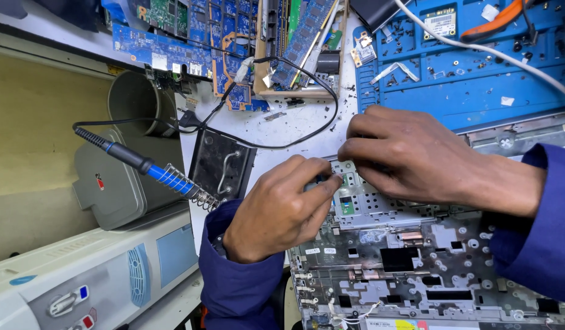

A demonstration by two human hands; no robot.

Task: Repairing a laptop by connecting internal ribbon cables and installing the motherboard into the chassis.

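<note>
An opened laptop chassis (417,269) lies in front of me, its silver metal frame full of cut-outs and screw holes. My left hand (282,208) pinches a small part at the frame's upper left edge, near a little green board (347,205). My right hand (410,159) rests just above and to the right, fingers curled down onto the same spot. The fingers hide what is held between them. Both arms wear dark blue sleeves.
A soldering iron (142,165) with a blue grip sits in its coil stand (221,165) at left. Blue circuit boards (190,43) are stacked at the top. A blue work mat (472,79) with screws lies at top right. A white cable (478,49) crosses it.
</note>
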